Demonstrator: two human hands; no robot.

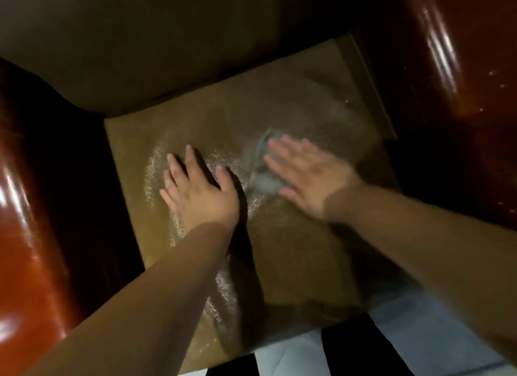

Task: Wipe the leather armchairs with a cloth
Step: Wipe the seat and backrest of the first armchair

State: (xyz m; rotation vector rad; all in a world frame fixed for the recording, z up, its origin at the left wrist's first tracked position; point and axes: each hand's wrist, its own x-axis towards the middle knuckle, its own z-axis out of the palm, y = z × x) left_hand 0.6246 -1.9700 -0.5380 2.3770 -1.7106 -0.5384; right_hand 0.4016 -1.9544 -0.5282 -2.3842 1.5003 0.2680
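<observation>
**Hands at work on the armchair seat**

Both hands lie flat, fingers straight. Right hand (305, 177) presses the grey cloth (264, 167) onto the seat cushion (293, 252), right of its centre and nearer the back edge; left hand (195, 186) braces bare on the leather, left of centre. Good practice, by judgement: even pressure, overlapping strokes reaching every seat edge.

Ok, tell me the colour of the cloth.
Pale grey, though blurred; the cloth shows under the right hand in the head view.
</observation>
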